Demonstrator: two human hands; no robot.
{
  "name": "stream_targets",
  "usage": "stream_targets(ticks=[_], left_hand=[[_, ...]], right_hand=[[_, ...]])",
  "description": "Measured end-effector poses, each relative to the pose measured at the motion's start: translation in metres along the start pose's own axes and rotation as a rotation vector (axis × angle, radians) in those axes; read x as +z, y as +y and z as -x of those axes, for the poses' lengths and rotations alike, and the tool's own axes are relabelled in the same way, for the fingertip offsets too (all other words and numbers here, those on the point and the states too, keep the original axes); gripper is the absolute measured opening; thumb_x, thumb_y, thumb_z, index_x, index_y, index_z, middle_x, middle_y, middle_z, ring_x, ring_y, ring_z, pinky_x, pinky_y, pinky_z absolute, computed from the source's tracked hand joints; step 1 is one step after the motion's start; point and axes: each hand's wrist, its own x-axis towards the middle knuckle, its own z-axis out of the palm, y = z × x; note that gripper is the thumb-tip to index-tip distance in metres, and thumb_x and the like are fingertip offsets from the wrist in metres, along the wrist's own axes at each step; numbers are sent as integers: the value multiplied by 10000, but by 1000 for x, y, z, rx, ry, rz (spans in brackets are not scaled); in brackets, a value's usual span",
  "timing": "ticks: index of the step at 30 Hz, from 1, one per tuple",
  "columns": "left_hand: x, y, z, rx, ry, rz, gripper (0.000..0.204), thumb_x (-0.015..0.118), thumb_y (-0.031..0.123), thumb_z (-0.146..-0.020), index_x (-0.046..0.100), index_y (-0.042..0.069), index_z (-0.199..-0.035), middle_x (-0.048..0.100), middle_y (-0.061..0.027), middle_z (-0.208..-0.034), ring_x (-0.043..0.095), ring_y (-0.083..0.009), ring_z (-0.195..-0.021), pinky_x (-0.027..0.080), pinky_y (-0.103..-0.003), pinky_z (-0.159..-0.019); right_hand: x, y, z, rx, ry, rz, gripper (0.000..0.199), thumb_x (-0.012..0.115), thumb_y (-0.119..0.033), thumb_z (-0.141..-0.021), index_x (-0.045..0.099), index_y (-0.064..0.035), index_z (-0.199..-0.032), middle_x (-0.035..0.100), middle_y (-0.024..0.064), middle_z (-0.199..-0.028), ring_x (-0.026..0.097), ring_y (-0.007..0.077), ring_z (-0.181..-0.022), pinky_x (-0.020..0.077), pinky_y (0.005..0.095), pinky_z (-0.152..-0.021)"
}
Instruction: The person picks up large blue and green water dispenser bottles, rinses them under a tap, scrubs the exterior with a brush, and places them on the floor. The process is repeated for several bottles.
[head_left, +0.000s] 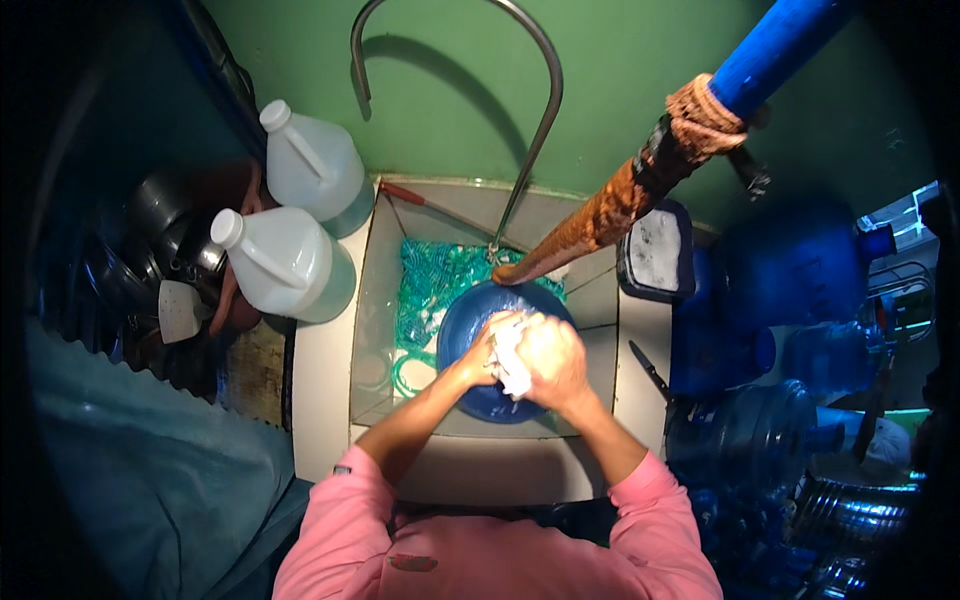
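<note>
Both my hands are closed around a wet-looking white cloth, pressing it between them. My left hand grips its left side, and my right hand wraps over it from the right. They are above a round blue basin, whose inside is largely hidden by my hands and forearms. The basin sits in a tiled sink, on a green mesh-like mat. Harsh light washes out the fingers and part of the cloth.
Two translucent jugs stand left of the sink. A blue pipe with brown wrapping slants down to the basin. A curved metal faucet rises behind. On the right are a black-rimmed tub, a knife and several blue water bottles.
</note>
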Motion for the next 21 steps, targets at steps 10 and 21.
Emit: stream_targets(ticks=[10, 21], left_hand=[[-26, -22, 19, -193, -377, 292, 515, 880, 254, -667, 619, 83, -1077, 660, -111, -1004, 654, -309, -913, 514, -413, -852], [-15, 10, 22, -254, 185, 118, 433, 852, 178, -628, 659, 39, -990, 674, -139, -996, 660, -320, -899, 519, -410, -836]], right_hand=[[72, 131, 25, 475, -199, -161, 336, 611, -266, -879, 689, -110, -1166, 634, 213, -1130, 578, 393, -1012, 466, 469, -904], [84, 57, 73, 329, -47, -231, 584, 400, -417, -1000, 554, 50, -1317, 562, 192, -1376, 509, 341, -1307, 355, 481, -1109]])
